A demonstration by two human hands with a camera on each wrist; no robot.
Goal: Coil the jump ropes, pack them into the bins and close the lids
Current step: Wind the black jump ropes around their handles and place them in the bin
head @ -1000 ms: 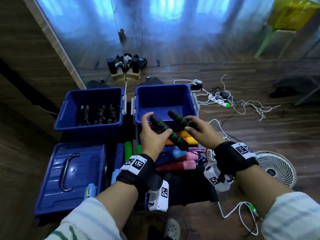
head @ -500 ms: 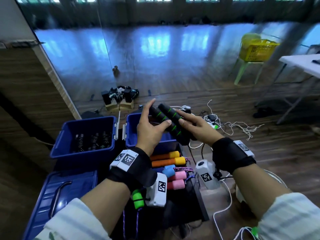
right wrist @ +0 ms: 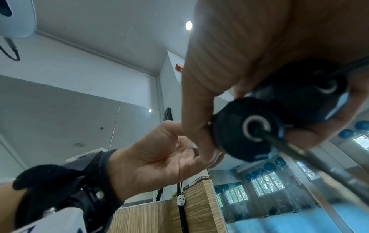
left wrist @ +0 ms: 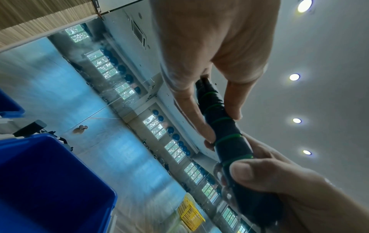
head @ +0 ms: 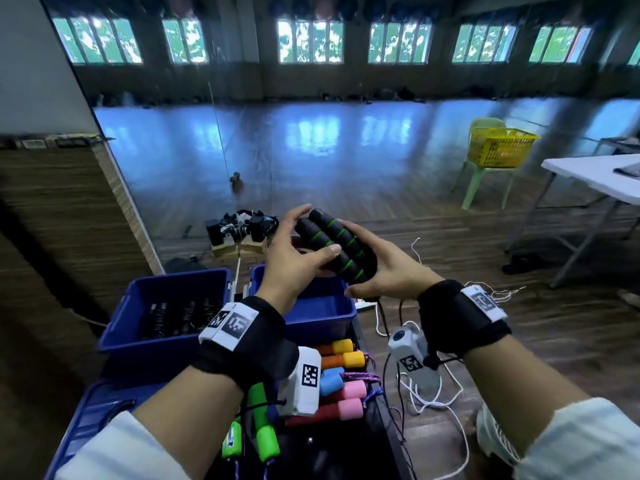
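head | left hand, right hand raised, both gripping paired black handles side by side

Jump rope handles between both hands: matt black foam, ribbed with glossy green rings. Bins below hands: smooth glossy blue plastic. Loose handles near left wrist: matt coloured foam. Wrist straps: black cloth. Floor under right hand: wood planks, slight sheen. Basket far right: yellow plastic mesh.
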